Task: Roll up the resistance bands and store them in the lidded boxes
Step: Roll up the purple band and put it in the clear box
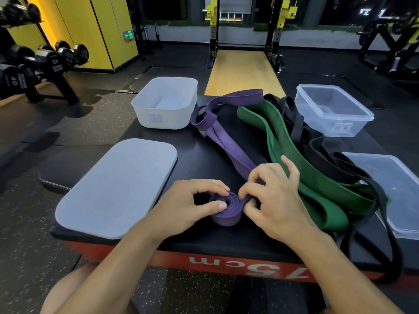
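Observation:
A purple resistance band (229, 141) runs from the far middle of the black box top down to a small tight roll (225, 214) near the front edge. My left hand (192, 205) pinches that roll between thumb and fingers. My right hand (272, 198) pinches the loose purple strip just right of the roll. A green band (294, 159) and black bands (328, 164) lie in a heap on the right. An open white box (165, 103) stands at the back left, its grey lid (115, 189) flat at the front left.
A clear plastic box (333, 109) stands at the back right and its clear lid (394, 191) lies at the right edge. The black platform (204, 241) has a red front face. Dumbbell racks (34, 66) stand to the left, a squat rack (244, 30) behind.

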`<state>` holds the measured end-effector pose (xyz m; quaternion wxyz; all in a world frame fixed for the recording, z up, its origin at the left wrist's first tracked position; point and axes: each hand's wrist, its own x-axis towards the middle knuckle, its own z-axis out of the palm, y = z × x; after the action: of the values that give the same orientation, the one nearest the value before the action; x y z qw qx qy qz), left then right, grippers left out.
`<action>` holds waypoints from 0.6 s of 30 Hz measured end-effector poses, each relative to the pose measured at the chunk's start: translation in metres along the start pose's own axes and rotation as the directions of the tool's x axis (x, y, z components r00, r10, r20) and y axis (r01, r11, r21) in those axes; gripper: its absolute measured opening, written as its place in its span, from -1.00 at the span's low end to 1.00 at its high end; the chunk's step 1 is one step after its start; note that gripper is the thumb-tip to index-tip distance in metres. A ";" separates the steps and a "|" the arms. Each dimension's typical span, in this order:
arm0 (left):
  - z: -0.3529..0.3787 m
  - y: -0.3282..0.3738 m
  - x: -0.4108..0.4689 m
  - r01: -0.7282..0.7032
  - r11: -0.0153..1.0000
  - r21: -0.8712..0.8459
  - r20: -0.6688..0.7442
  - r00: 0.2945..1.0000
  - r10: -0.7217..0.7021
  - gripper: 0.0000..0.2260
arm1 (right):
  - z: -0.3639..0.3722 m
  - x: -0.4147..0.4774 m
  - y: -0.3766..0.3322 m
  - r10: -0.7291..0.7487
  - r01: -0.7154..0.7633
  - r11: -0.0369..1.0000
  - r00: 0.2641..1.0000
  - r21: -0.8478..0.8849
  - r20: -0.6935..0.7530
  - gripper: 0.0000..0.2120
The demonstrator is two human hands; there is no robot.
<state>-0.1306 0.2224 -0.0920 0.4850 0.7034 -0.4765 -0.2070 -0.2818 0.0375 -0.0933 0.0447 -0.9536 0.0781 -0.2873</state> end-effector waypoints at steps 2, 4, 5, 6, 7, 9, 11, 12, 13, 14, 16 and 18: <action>0.000 0.002 0.000 -0.008 1.000 0.001 0.022 1.000 0.008 -0.82 | 0.002 0.002 0.000 0.007 -0.006 0.999 1.000 0.037 -0.026 -0.82; 0.001 0.002 -0.001 -0.034 0.999 0.030 0.031 0.999 0.033 -0.81 | 0.004 -0.002 -0.001 0.004 0.000 0.998 0.999 0.061 -0.053 -0.78; 0.001 0.003 -0.002 -0.052 0.997 0.062 0.030 0.998 0.050 -0.79 | 0.005 -0.003 -0.001 -0.003 0.008 0.997 0.998 0.075 -0.057 -0.75; 0.001 0.003 -0.003 -0.062 0.994 0.094 0.034 0.998 0.059 -0.77 | 0.005 -0.004 -0.001 -0.011 0.016 0.996 0.998 0.091 -0.055 -0.73; 0.000 0.005 -0.004 -0.062 0.992 0.113 0.047 0.997 0.057 -0.73 | 0.006 -0.004 0.000 -0.017 0.023 0.994 0.999 0.109 -0.050 -0.72; -0.001 0.007 -0.005 -0.049 0.989 0.139 0.083 0.996 0.038 -0.62 | 0.008 -0.003 0.003 -0.017 0.022 0.991 0.999 0.135 -0.040 -0.71; -0.001 0.007 -0.004 -0.062 0.983 0.175 0.099 0.994 0.045 -0.57 | 0.008 -0.003 0.003 0.007 -0.002 0.986 1.000 0.168 -0.028 -0.70; -0.001 0.008 -0.003 -0.073 0.978 0.194 0.101 0.993 0.054 -0.57 | 0.007 -0.003 0.002 0.028 -0.023 0.982 0.999 0.185 -0.024 -0.68; 0.000 0.008 -0.003 -0.083 0.973 0.214 0.101 0.993 0.063 -0.57 | 0.007 -0.003 0.002 0.053 -0.047 0.978 0.998 0.201 -0.024 -0.67; 0.000 0.008 -0.003 -0.090 0.967 0.236 0.099 0.993 0.068 -0.57 | 0.007 -0.003 0.002 0.078 -0.070 0.974 0.997 0.216 -0.028 -0.66; 0.000 0.008 -0.005 -0.097 0.957 0.275 0.096 0.993 0.073 -0.57 | 0.008 -0.003 0.003 0.095 -0.083 0.967 0.995 0.240 -0.036 -0.69; 0.001 0.008 -0.006 -0.106 0.951 0.291 0.092 0.992 0.083 -0.56 | 0.008 -0.004 0.002 0.066 -0.058 0.961 0.998 0.270 -0.022 -0.72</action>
<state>-0.1380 0.2261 -0.0864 0.3649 0.7356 -0.5538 -0.1377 -0.2806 0.0361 -0.1022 0.1818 -0.9313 0.0687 -0.3082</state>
